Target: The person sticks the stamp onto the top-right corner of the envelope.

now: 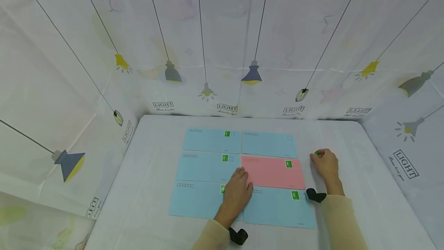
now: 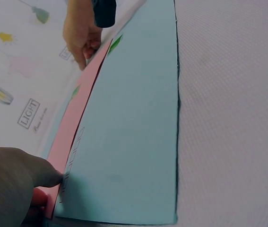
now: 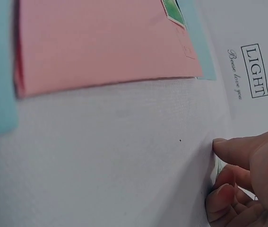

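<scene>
My right hand (image 1: 325,164) is just off the right side of the envelopes, pinching a small green stamp (image 1: 317,153) between thumb and fingers. In the right wrist view, only a sliver of that stamp (image 3: 219,166) shows behind the thumb. My left hand (image 1: 237,190) rests on the envelopes near the middle, its fingertips on the left end of the pink envelope (image 1: 267,174). A green stamp (image 1: 288,164) is on the pink envelope's upper right corner. Above it lies a blue envelope (image 1: 267,146) with a faint printed mark in that corner.
Several more blue envelopes (image 1: 204,171) lie in two columns on the white table (image 1: 145,176), each with a green stamp (image 1: 225,158) at its upper right. Black wrist straps (image 1: 238,236) sit by both sleeves. Printed lamp curtains (image 1: 225,30) close off the back and sides.
</scene>
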{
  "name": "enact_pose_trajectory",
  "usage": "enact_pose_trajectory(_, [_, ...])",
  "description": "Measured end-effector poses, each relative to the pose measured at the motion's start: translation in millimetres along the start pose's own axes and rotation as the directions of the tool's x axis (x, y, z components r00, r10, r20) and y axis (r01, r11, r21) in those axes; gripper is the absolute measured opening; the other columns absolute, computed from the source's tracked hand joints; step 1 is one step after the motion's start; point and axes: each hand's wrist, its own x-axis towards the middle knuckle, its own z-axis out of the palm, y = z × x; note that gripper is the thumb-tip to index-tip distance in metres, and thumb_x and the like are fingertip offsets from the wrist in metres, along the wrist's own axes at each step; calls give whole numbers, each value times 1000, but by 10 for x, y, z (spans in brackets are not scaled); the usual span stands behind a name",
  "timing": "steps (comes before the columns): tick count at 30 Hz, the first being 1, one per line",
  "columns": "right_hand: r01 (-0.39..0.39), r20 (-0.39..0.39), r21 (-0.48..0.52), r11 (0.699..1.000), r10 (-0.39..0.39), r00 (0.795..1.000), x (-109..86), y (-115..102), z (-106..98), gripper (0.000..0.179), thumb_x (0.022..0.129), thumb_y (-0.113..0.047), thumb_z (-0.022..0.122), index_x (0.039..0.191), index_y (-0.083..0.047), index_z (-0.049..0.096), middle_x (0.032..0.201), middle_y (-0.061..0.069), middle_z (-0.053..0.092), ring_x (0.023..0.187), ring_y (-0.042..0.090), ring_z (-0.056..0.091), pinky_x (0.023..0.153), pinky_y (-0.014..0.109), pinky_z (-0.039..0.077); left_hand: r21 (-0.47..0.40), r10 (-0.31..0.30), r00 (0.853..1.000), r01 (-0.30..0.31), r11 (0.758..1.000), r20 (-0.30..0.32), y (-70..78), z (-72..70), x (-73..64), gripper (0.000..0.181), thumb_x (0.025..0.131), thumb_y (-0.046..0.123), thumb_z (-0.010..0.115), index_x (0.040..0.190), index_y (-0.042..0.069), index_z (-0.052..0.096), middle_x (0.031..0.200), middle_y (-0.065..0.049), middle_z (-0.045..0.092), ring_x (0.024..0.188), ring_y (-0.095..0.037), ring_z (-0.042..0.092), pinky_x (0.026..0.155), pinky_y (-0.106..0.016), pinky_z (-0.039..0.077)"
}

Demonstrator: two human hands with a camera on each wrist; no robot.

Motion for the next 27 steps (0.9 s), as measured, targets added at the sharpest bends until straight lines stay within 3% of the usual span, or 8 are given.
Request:
enact_pose_trajectory(5, [-14, 19, -3, 1000, 14, 1000, 13, 2, 0, 55, 98, -24, 57, 136, 15, 45, 113, 32, 56, 99, 40, 55, 80, 49, 48, 4, -5, 1000, 5, 1000, 4, 3, 0, 2, 37, 92, 20, 71, 121, -1, 69, 134, -16, 66, 130, -28, 60, 103, -41, 53])
enact_pose_trajectory(15, [-20, 21, -2, 1000, 20, 1000, 33, 16, 4, 48, 99, -26, 57, 128, 12, 51, 109, 29, 57, 97, 39, 55, 75, 44, 45, 1, -11, 1000, 11, 1000, 9, -2, 16, 2, 37, 92, 21, 71, 122, -1, 69, 134, -15, 66, 131, -28, 60, 103, -41, 53])
enact_pose_trajectory(27, [-61, 35, 9, 998, 60, 998, 34, 3, -7, 52, 98, -27, 57, 133, 12, 49, 112, 28, 55, 98, 38, 53, 77, 43, 46, 5, -14, 1000, 14, 1000, 9, 9, -5, -3, 37, 92, 21, 71, 123, -1, 69, 134, -15, 66, 131, -27, 60, 103, -41, 53])
